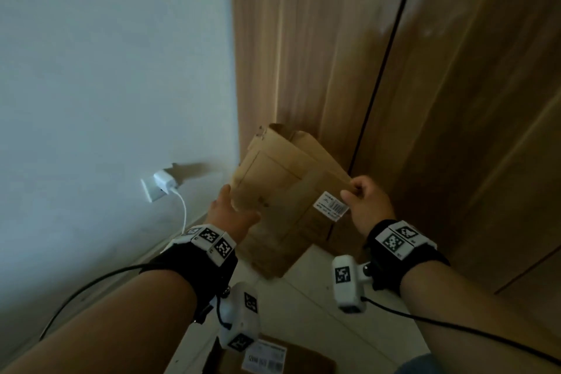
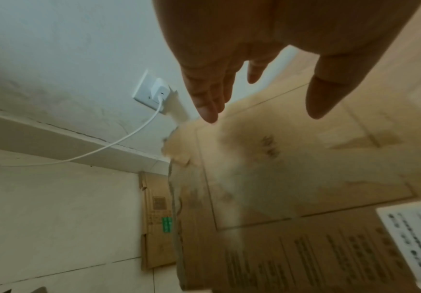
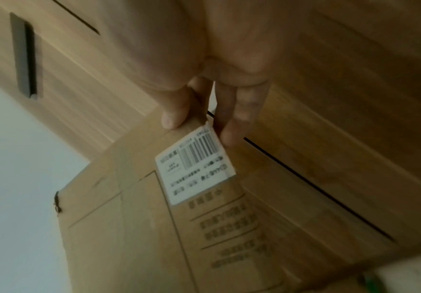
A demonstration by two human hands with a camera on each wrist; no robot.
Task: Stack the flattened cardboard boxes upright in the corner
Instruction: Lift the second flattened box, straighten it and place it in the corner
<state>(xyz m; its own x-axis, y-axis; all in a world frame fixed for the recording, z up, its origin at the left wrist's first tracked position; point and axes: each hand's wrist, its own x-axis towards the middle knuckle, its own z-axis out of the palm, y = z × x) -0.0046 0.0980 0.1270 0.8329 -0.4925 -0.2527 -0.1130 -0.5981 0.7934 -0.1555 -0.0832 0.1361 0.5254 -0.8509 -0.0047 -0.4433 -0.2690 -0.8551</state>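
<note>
I hold a flattened brown cardboard box [image 1: 282, 188] tilted, in front of the corner where the white wall meets the wooden wardrobe. My right hand [image 1: 352, 194] pinches its upper right edge beside a white barcode label [image 3: 194, 168], thumb on the front and fingers behind [image 3: 199, 128]. My left hand [image 1: 229, 200] is at the box's left edge with straight fingers [image 2: 209, 103], and the thumb [image 2: 322, 95] lies over the front face. Behind the held box, more flattened cardboard [image 1: 312, 146] leans upright in the corner. In the left wrist view its edge [image 2: 156, 218] stands on the floor.
A wall socket with a white charger [image 1: 162, 184] and its cable [image 1: 184, 212] sits low on the wall to the left. Wooden wardrobe doors [image 1: 455, 100] fill the right. Another flattened box with a label [image 1: 306, 361] lies on the tiled floor [image 1: 303, 313] near my feet.
</note>
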